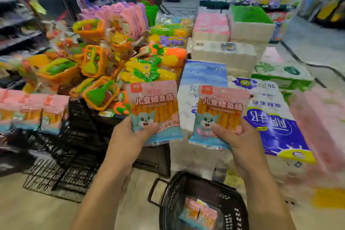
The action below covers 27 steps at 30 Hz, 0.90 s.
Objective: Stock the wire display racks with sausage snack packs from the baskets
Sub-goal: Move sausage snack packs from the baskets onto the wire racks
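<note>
My left hand grips the lower edge of a pink and blue sausage snack pack held upright. A second, matching pack is gripped the same way by my right hand. Both packs are at chest height above the floor. Below my right arm a dark plastic basket stands on the floor with more packs in its bottom. At the left, a black wire display rack carries a row of the same packs on an upper tier; its lower tiers show bare wire.
Bright plastic toys in orange baskets are piled behind the rack. Stacked tissue and toilet-paper bundles fill the right side, close to my right hand. An open aisle runs off to the far right. The floor by the basket is beige.
</note>
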Each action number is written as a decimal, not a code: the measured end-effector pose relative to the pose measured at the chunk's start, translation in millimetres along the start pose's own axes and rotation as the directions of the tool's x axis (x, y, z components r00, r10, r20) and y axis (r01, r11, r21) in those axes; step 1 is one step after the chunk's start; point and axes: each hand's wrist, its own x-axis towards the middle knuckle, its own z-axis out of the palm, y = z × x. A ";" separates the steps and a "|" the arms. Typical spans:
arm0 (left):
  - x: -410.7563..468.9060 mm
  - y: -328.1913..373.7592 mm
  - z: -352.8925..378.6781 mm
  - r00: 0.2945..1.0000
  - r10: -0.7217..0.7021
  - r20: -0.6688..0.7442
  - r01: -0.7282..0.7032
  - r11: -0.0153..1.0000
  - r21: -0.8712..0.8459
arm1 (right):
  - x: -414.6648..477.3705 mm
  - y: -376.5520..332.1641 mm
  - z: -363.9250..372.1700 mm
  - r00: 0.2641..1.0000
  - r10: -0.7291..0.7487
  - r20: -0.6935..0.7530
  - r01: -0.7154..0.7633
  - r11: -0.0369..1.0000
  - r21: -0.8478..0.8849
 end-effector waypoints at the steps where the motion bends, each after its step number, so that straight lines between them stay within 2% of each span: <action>1: -5.4 -0.3 -14.5 0.999 -0.007 -0.033 0.007 1.000 -0.012 | -1.8 -0.8 11.8 0.999 -0.001 0.039 0.001 1.000 -0.009; 8: -46.7 -10.0 -127.4 0.980 -0.018 -0.200 -0.004 0.994 -0.111 | -35.6 -5.5 118.1 0.971 0.014 0.237 -0.008 1.000 -0.027; 12: -75.3 -28.9 -218.1 0.960 -0.044 -0.276 0.005 0.990 -0.142 | -77.6 0.1 200.1 0.947 0.021 0.322 -0.016 1.000 -0.017; 19: -123.0 -74.3 -373.0 0.872 -0.135 -0.470 0.046 0.980 -0.196 | -153.6 14.1 346.6 0.877 0.062 0.476 -0.066 0.998 -0.008; 27: -134.1 -99.7 -473.1 0.802 -0.205 -0.560 0.059 0.962 -0.267 | -183.7 23.9 461.7 0.798 0.115 0.592 -0.082 0.993 -0.083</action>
